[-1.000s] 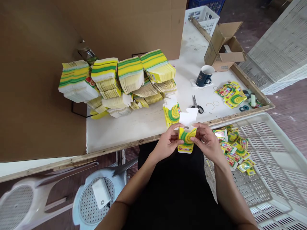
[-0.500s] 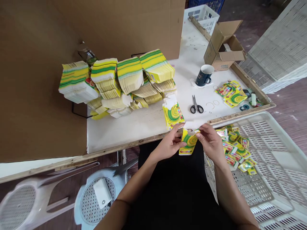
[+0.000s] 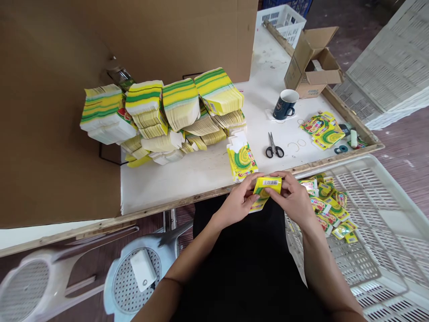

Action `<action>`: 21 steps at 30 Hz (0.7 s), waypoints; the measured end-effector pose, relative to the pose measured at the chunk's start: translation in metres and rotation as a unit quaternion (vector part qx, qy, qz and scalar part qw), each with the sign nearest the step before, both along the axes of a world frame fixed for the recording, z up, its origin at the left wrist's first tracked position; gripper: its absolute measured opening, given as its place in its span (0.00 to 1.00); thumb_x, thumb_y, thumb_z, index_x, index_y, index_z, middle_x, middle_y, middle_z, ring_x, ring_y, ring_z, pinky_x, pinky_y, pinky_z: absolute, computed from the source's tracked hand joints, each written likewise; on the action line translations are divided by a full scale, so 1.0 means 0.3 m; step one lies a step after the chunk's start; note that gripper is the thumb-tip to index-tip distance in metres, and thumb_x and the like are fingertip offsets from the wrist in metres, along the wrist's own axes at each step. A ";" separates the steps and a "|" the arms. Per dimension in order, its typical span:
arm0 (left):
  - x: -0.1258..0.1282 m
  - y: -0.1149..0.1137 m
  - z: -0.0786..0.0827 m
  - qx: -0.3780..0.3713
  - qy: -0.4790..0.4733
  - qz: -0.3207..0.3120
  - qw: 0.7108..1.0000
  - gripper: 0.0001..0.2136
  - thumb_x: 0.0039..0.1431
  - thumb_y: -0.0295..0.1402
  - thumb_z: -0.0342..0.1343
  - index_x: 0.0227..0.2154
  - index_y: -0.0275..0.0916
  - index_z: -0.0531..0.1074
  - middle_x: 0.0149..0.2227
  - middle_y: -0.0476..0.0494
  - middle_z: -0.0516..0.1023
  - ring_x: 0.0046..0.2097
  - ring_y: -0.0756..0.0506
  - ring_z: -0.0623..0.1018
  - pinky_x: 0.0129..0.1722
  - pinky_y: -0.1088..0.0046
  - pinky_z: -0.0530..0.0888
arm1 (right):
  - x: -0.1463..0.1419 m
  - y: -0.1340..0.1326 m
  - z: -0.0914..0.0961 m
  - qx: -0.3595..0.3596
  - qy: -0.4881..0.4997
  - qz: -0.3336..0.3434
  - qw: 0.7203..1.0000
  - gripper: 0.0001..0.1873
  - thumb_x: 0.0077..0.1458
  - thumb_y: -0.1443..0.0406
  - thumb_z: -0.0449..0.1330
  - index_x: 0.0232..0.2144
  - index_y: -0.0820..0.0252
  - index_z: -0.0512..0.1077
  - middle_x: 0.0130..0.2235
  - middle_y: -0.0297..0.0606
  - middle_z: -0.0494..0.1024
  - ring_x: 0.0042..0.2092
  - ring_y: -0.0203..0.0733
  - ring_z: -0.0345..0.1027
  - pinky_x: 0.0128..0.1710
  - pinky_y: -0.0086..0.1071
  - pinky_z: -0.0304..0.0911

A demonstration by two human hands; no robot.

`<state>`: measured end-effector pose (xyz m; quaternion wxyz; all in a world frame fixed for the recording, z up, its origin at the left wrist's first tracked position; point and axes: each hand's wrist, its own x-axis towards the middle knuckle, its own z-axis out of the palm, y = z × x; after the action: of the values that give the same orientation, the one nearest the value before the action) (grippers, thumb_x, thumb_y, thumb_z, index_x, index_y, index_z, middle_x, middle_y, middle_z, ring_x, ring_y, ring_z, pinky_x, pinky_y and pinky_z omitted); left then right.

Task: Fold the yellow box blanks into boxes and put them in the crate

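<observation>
Both my hands hold a small yellow and green carton (image 3: 264, 188) over my lap, just off the table's front edge. My left hand (image 3: 238, 201) grips its left side with fingers curled. My right hand (image 3: 292, 197) pinches its right side, thumb on top. The carton's top flap is folded down and shows a barcode. A short pile of flat cartons (image 3: 241, 160) lies on the table right beyond my hands. Big stacks of flat cartons (image 3: 164, 112) fill the table's back left.
Scissors (image 3: 274, 147), a dark mug (image 3: 284, 104), rubber bands and loose cartons (image 3: 323, 130) lie on the white table (image 3: 187, 179). An open cardboard box (image 3: 310, 62) stands at the back. A white crate (image 3: 378, 214) at my right holds several folded cartons. Cardboard walls rise on the left.
The white top flap that stood up from the carton has been folded down and closed. My hands have stayed in about the same place.
</observation>
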<state>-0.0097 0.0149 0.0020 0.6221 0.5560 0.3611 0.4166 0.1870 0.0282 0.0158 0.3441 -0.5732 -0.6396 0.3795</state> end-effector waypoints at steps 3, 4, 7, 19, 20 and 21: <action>-0.001 -0.002 0.004 -0.029 -0.016 0.002 0.999 0.26 0.65 0.36 0.61 0.64 0.44 0.63 0.61 0.35 0.75 0.57 0.39 0.80 0.54 0.64 0.77 | -0.007 0.006 0.003 0.019 -0.041 -0.004 0.999 0.20 0.56 0.57 0.66 0.49 0.56 0.74 0.19 0.24 0.70 0.19 0.35 0.58 0.24 0.30 0.53; -0.001 -0.003 0.006 -0.037 -0.023 0.004 0.999 0.27 0.65 0.37 0.61 0.64 0.45 0.63 0.59 0.35 0.77 0.53 0.40 0.82 0.52 0.65 0.78 | -0.009 0.006 0.006 0.021 -0.044 -0.002 0.999 0.21 0.56 0.56 0.66 0.51 0.56 0.75 0.18 0.23 0.69 0.19 0.35 0.58 0.24 0.30 0.52; 0.000 -0.003 0.012 -0.062 -0.048 0.013 0.997 0.29 0.61 0.37 0.66 0.63 0.46 0.64 0.55 0.37 0.79 0.45 0.44 0.83 0.46 0.68 0.78 | -0.009 0.003 0.008 0.029 -0.046 0.009 0.998 0.25 0.58 0.54 0.66 0.55 0.55 0.75 0.18 0.24 0.68 0.19 0.35 0.57 0.24 0.31 0.54; 0.067 -0.014 0.009 0.017 0.002 0.054 0.998 0.26 0.61 0.38 0.65 0.62 0.44 0.68 0.61 0.35 0.76 0.49 0.41 0.83 0.47 0.65 0.80 | 0.005 -0.015 -0.003 0.112 0.097 -0.034 0.988 0.13 0.63 0.55 0.65 0.45 0.51 0.83 0.43 0.42 0.84 0.44 0.49 0.77 0.42 0.42 0.71; 0.067 -0.011 0.011 0.051 0.026 0.062 0.996 0.26 0.64 0.38 0.63 0.63 0.44 0.67 0.62 0.35 0.75 0.54 0.38 0.82 0.53 0.61 0.79 | 0.018 -0.015 0.006 0.142 0.079 -0.062 0.985 0.12 0.63 0.56 0.65 0.44 0.52 0.83 0.43 0.42 0.84 0.43 0.48 0.76 0.42 0.42 0.70; 0.062 -0.004 0.011 0.091 0.058 0.077 0.991 0.25 0.65 0.37 0.61 0.64 0.44 0.67 0.63 0.34 0.75 0.59 0.36 0.79 0.60 0.57 0.76 | 0.037 -0.014 0.014 0.183 0.048 -0.106 0.976 0.11 0.63 0.57 0.65 0.43 0.52 0.83 0.42 0.43 0.83 0.42 0.48 0.75 0.42 0.42 0.69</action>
<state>0.0090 0.0138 0.0053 0.5132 0.6036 0.3988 0.4617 0.1981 0.0240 0.0201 0.5117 -0.5466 -0.6161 0.2446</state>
